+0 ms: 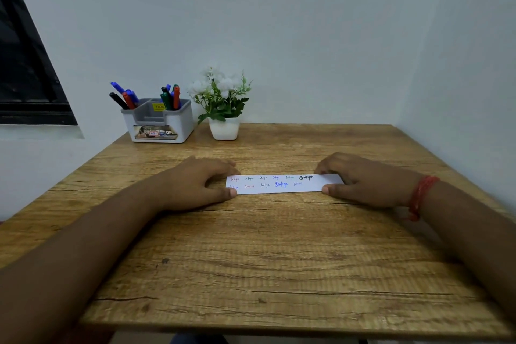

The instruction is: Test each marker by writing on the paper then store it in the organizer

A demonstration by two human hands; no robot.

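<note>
A narrow white paper strip [282, 184] lies flat on the wooden table [265, 260], covered with two rows of the same word written in red, black, blue and other inks. My left hand [195, 184] pinches its left end between thumb and fingers. My right hand [363, 181], with a red thread on the wrist, pinches its right end. A grey and white organizer [159, 123] stands at the table's back left. Several markers [170, 98] stand in its right compartment, and several more markers [125, 96] lean in its left compartment.
A small white pot with white flowers [223, 109] stands just right of the organizer. White walls close in behind and on the right. A dark window [25, 70] is at the left. No marker lies on the table.
</note>
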